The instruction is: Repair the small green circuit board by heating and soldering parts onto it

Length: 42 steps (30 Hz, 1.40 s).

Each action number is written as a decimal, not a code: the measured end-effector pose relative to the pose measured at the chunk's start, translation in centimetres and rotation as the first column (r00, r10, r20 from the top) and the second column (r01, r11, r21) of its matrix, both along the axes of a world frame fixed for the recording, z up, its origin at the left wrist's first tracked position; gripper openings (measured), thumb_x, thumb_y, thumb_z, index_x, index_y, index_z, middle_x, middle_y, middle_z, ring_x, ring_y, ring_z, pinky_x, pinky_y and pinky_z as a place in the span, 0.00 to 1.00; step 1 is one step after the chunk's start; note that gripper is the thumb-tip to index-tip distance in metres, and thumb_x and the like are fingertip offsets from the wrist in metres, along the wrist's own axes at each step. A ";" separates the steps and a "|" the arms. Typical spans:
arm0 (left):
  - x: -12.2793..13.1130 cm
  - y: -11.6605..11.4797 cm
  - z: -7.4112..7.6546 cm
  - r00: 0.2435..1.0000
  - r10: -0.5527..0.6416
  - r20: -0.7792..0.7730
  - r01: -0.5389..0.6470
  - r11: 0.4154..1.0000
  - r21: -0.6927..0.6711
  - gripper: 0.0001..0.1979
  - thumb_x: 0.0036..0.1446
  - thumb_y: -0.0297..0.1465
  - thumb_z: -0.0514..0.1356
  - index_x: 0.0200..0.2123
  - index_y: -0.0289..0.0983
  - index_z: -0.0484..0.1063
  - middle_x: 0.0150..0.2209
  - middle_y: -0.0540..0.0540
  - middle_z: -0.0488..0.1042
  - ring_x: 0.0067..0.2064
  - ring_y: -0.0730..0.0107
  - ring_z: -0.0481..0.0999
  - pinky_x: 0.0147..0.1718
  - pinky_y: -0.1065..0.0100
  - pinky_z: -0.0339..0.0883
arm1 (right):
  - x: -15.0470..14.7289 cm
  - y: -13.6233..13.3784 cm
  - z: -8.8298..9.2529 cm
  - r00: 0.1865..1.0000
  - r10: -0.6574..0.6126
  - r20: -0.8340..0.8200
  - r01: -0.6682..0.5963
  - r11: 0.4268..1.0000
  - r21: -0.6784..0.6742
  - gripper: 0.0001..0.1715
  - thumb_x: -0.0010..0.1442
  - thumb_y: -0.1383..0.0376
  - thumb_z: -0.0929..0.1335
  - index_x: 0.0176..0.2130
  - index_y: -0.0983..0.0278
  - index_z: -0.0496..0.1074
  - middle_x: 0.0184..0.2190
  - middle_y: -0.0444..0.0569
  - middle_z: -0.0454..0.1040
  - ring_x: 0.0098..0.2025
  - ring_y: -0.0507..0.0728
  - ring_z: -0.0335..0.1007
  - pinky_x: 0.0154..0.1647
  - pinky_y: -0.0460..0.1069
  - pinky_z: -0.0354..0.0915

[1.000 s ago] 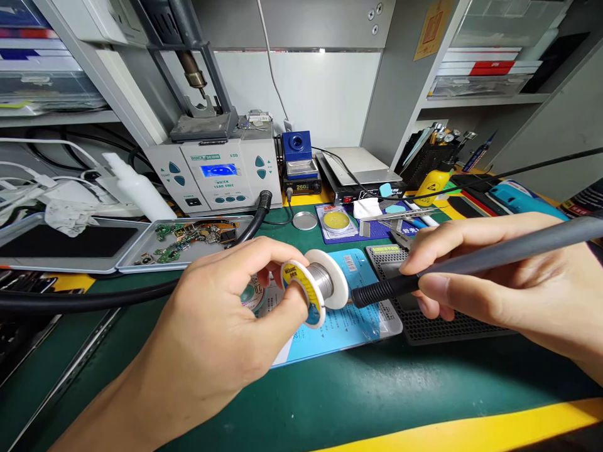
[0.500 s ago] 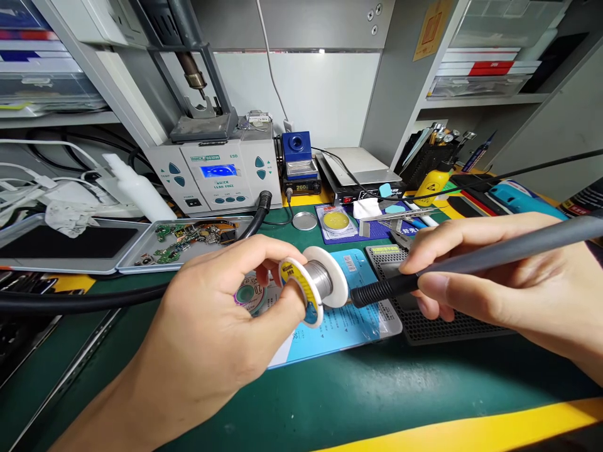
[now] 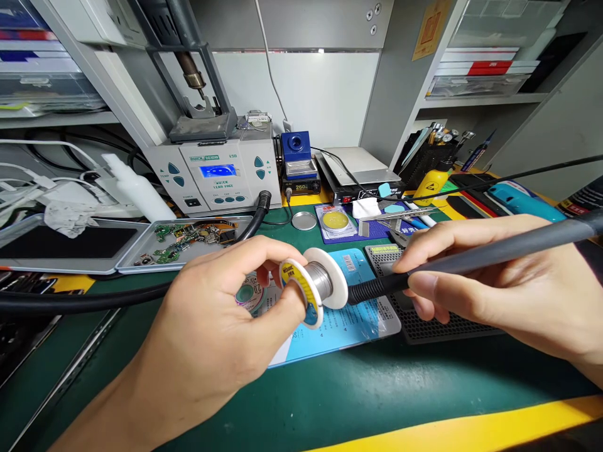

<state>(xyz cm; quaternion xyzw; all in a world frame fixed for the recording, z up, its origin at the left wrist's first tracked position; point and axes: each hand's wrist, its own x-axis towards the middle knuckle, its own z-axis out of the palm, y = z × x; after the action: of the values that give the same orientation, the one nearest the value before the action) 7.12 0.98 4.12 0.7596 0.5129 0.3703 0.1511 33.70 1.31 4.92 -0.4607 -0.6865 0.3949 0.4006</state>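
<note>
Pinched between the thumb and fingers of my left hand (image 3: pixel 221 320) is a spool of solder wire (image 3: pixel 319 279), white-rimmed with a yellow label on its near side. My right hand (image 3: pixel 475 282) grips a black soldering iron (image 3: pixel 391 284) like a pen, its ribbed front end pointing left. That end reaches to the far rim of the spool, which hides the iron's tip; whether the two touch I cannot tell. Beneath both lies a blue and white printed sheet (image 3: pixel 358 317). A roll of desoldering braid (image 3: pixel 249 294) sits partly behind my left fingers.
Behind stand a hot air station (image 3: pixel 221 176) and a small blue iron stand (image 3: pixel 299 163). A tray of circuit boards (image 3: pixel 136 251) is at left, with a thick black hose (image 3: pixel 85 301) crossing the mat. A perforated black plate (image 3: pixel 443 329) lies under my right hand.
My right hand and the soldering iron have shifted slightly left, so the iron's front end sits closer behind the spool. My left hand and the spool stay almost still.
</note>
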 end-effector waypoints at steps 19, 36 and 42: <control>0.1 0.1 0.4 0.999 -0.038 0.029 0.039 0.999 -0.031 0.03 0.56 0.29 0.66 0.32 0.46 0.78 0.21 0.61 0.72 0.17 0.82 0.60 0.15 0.77 0.51 | -0.3 -0.1 0.0 0.999 -0.022 -0.025 0.023 0.999 0.022 0.05 0.57 0.59 0.79 0.31 0.58 0.85 0.18 0.45 0.76 0.16 0.55 0.70 0.12 0.46 0.66; -0.4 -0.2 -0.1 0.999 0.002 0.049 0.005 0.991 -0.137 0.04 0.57 0.34 0.65 0.36 0.47 0.80 0.29 0.58 0.80 0.18 0.79 0.66 0.15 0.77 0.59 | -0.3 0.0 -0.3 0.995 -0.024 -0.094 0.014 0.994 -0.112 0.12 0.58 0.55 0.79 0.33 0.61 0.84 0.19 0.47 0.75 0.17 0.55 0.70 0.14 0.46 0.69; -0.4 0.0 0.1 0.998 -0.034 0.051 0.038 0.996 -0.081 0.04 0.56 0.30 0.65 0.33 0.47 0.79 0.22 0.61 0.74 0.17 0.81 0.62 0.15 0.78 0.57 | -0.5 0.0 -0.2 0.997 -0.028 -0.076 0.020 0.994 -0.108 0.11 0.59 0.56 0.79 0.33 0.61 0.84 0.19 0.47 0.76 0.17 0.54 0.70 0.14 0.46 0.69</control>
<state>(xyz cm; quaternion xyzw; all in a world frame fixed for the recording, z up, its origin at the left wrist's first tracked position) 6.74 1.00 4.21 0.7524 0.5100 0.3651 0.2012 33.23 1.27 4.75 -0.4742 -0.6428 0.4439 0.4061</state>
